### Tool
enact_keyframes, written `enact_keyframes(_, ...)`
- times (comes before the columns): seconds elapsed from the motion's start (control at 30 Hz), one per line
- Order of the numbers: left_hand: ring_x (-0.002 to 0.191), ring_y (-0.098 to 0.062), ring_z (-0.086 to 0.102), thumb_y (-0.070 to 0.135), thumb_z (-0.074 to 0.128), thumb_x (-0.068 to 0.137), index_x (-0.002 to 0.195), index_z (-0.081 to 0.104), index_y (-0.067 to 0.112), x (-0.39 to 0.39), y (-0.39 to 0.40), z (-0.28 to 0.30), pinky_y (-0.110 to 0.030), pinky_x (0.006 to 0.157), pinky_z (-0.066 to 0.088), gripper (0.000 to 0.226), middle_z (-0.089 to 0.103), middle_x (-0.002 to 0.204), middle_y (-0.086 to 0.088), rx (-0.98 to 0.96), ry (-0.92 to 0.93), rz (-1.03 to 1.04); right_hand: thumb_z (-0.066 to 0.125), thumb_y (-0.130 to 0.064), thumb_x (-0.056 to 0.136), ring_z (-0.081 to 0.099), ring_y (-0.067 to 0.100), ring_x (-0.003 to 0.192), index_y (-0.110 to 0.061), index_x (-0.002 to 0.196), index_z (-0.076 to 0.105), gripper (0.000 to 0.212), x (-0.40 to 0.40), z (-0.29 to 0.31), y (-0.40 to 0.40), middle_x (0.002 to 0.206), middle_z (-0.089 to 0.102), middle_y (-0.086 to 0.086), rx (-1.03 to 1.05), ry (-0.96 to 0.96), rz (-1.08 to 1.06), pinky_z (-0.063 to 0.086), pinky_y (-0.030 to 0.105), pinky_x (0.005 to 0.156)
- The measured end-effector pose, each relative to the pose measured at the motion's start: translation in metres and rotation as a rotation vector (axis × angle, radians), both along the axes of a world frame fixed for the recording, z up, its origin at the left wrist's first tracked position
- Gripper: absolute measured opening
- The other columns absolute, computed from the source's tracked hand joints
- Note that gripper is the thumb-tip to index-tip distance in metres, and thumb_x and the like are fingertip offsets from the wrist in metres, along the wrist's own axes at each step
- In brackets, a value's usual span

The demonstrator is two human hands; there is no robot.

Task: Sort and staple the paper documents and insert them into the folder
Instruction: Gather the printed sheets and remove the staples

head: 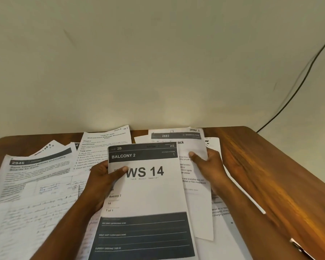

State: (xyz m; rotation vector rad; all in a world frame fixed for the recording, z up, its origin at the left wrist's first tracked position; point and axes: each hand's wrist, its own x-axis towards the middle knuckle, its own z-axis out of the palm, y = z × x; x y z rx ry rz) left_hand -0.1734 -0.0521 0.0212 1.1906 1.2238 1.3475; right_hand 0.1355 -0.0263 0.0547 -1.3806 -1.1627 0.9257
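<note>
1. Paper documents lie scattered across the wooden table (270, 166), most of them loose and overlapping; no stapler or folder is in view.
2. At far left, the sheet headed 2946 (38, 166) lies over handwritten pages (36, 209), with the task instruction sheet (103, 145) behind them near the wall.
3. My left hand (103, 177) grips the left edge of the WS 14 sheet (144, 194), thumb curled onto its face and the other fingers hidden beneath.
4. The WS 14 sheet sits between both hands, raised slightly and overlapping the sheet headed 2683 (176, 136).
5. My right hand (208, 164) pinches the right side of the 2683 sheet, thumb on top, with further pages lying under it.
6. Judged risk: the two held sheets overlap loosely, so pulling them apart may drag a neighbouring page along and mix the sort order.
7. Judged risk: single-edge grips let the paper sag or crease.
8. Judged risk: pages near the table's right edge could slide off if disturbed.
</note>
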Motion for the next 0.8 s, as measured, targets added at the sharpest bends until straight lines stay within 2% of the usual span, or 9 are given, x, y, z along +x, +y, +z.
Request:
enact_keyframes(0.13,0.092,-0.037,0.079,0.016,0.077,0.091,0.119,0.068,0.015,-0.001,0.001,-0.001,-0.057,0.085,0.062,0.029,0.08,0.11,-0.009,-0.001,-0.029,-0.008,0.075,-0.023,0.094,0.078,0.029,0.089,-0.01,0.118,0.068,0.028,0.023,0.018,0.001,0.102,0.079,0.008,0.03,0.105,-0.075,0.064,0.052,0.083)
enact_keyframes(0.23,0.095,-0.041,0.078,0.019,0.078,0.088,0.121,0.067,0.014,-0.002,0.0,0.0,-0.065,0.091,0.058,0.035,0.08,0.112,-0.011,-0.009,-0.054,-0.013,0.078,-0.025,0.092,0.078,0.03,0.092,-0.011,0.114,0.07,0.027,0.045,0.032,-0.001,0.103,0.079,0.008,0.07,0.172,-0.147,0.063,0.053,0.086)
enact_keyframes(0.33,0.094,-0.041,0.078,0.019,0.078,0.087,0.122,0.066,0.012,-0.001,-0.002,0.002,-0.066,0.092,0.058,0.037,0.08,0.111,-0.011,-0.002,-0.069,-0.017,0.075,-0.016,0.094,0.078,0.024,0.093,-0.018,0.102,0.071,0.009,0.062,0.044,-0.008,0.103,0.079,0.003,0.164,0.278,-0.206,0.062,0.047,0.086)
enact_keyframes(0.47,0.095,-0.043,0.077,0.018,0.078,0.089,0.122,0.065,0.011,-0.002,-0.003,0.002,-0.067,0.093,0.057,0.036,0.079,0.112,-0.013,0.014,-0.098,-0.046,0.074,-0.012,0.095,0.079,0.018,0.091,-0.021,0.1,0.072,0.011,0.071,0.047,-0.006,0.102,0.079,-0.003,0.219,0.395,-0.305,0.061,0.051,0.09)
enact_keyframes(0.53,0.097,-0.044,0.077,0.032,0.088,0.081,0.122,0.065,0.012,-0.002,-0.004,0.003,-0.067,0.093,0.056,0.051,0.079,0.114,-0.014,0.02,-0.116,-0.071,0.074,-0.011,0.094,0.078,0.021,0.094,-0.016,0.106,0.072,0.013,0.069,0.043,-0.003,0.106,0.078,0.002,0.199,0.39,-0.261,0.061,0.052,0.091)
enact_keyframes(0.6,0.098,-0.044,0.076,0.051,0.097,0.059,0.123,0.064,0.012,-0.002,-0.005,0.004,-0.065,0.091,0.058,0.082,0.078,0.116,-0.014,0.019,-0.106,-0.095,0.074,-0.009,0.093,0.077,0.028,0.099,-0.008,0.117,0.071,0.024,0.062,0.038,-0.004,0.113,0.078,0.011,0.128,0.379,-0.148,0.063,0.052,0.088)
enact_keyframes(0.67,0.097,-0.043,0.077,0.06,0.099,0.047,0.123,0.064,0.012,-0.002,-0.006,0.004,-0.061,0.088,0.06,0.096,0.078,0.115,-0.013,0.029,-0.098,-0.109,0.074,-0.009,0.093,0.077,0.033,0.099,-0.004,0.12,0.07,0.029,0.053,0.033,-0.006,0.114,0.077,0.017,0.033,0.326,-0.003,0.063,0.052,0.087)
enact_keyframes(0.73,0.097,-0.043,0.077,0.055,0.097,0.057,0.123,0.064,0.012,-0.002,-0.006,0.004,-0.059,0.087,0.061,0.085,0.078,0.116,-0.014,0.031,-0.101,-0.106,0.074,-0.007,0.092,0.076,0.037,0.102,-0.003,0.12,0.07,0.029,0.044,0.03,-0.009,0.114,0.077,0.019,-0.012,0.279,0.109,0.059,0.056,0.094)
enact_keyframes(0.8,0.096,-0.043,0.077,0.038,0.089,0.078,0.122,0.063,0.01,-0.002,-0.005,0.003,-0.058,0.087,0.061,0.059,0.079,0.114,-0.014,0.036,-0.106,-0.091,0.075,-0.007,0.09,0.075,0.037,0.104,-0.003,0.119,0.07,0.03,0.035,0.028,-0.01,0.114,0.077,0.019,-0.033,0.25,0.188,0.056,0.058,0.098)
